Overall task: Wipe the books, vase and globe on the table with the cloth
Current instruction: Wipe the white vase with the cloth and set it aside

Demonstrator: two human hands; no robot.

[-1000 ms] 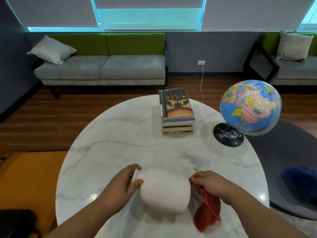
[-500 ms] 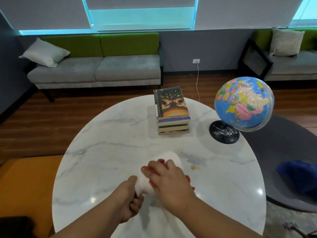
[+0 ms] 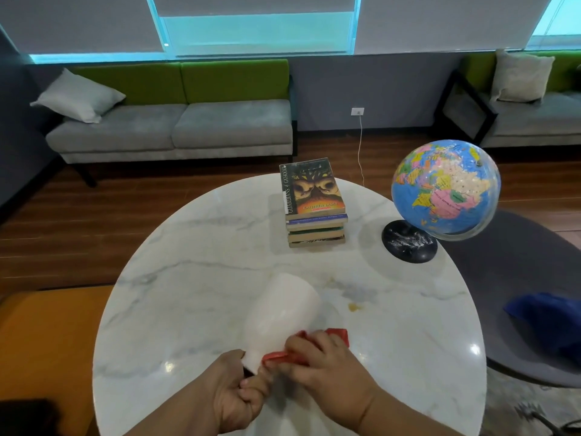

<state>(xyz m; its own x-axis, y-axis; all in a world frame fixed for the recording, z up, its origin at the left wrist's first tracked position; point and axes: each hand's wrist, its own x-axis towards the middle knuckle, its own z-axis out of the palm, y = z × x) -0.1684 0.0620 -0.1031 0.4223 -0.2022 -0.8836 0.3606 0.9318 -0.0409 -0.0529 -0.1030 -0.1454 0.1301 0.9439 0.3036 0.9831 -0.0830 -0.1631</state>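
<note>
A white vase [image 3: 281,313] is held tilted over the round marble table [image 3: 195,287], its base pointing away from me. My left hand [image 3: 234,394] grips its narrow neck. My right hand [image 3: 327,368] presses a red cloth [image 3: 338,335] against the vase's lower side near the neck. A stack of books [image 3: 314,204] lies at the table's far middle. A blue globe [image 3: 445,188] on a black base [image 3: 408,245] stands at the far right edge.
A small yellowish stain [image 3: 355,307] marks the table right of the vase. A dark round chair with a blue cloth [image 3: 547,319] sits to the right. An orange seat [image 3: 50,338] is at the left; sofas line the far wall.
The vase has swung so its base points away and its neck toward me. My right hand with the cloth has slid from the vase's body down toward the neck.
</note>
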